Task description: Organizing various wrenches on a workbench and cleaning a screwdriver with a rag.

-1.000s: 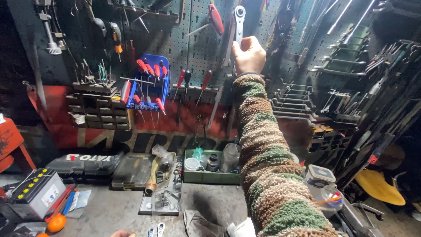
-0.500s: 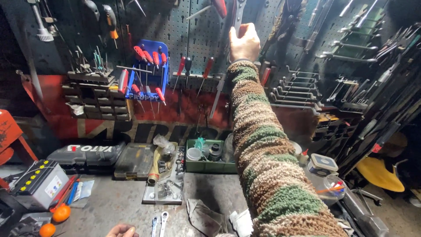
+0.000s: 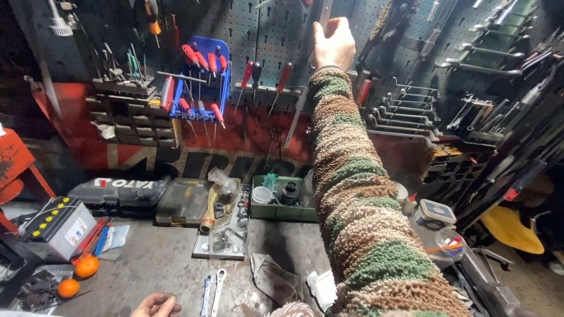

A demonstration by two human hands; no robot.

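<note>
Right hand (image 3: 333, 44): fingers (image 3: 333, 27) wrapped around flat steel ratchet wrench (image 3: 325, 9) against dark pegboard (image 3: 270, 41). Left hand (image 3: 156, 305): loosely curled, empty; two small chrome wrenches (image 3: 212, 290) just beside fingertips.

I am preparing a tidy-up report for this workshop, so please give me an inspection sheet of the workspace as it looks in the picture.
Surface: grey workbench, dusty and stained.
Job's things: a flat metal tool at the pegboard, held by the right hand; its top is out of view. Two wrenches lie near the left hand.
Clutter: battery, two oranges, dark tool cases, green tray with small containers, rags, parts tray.
Grippers: right hand raised and closed around the tool; left hand low at the bench edge, holding nothing.
Cables: nothing seen.
Surroundings: red-handled screwdrivers in a blue rack, wrench racks to the right, yellow chair.
</note>
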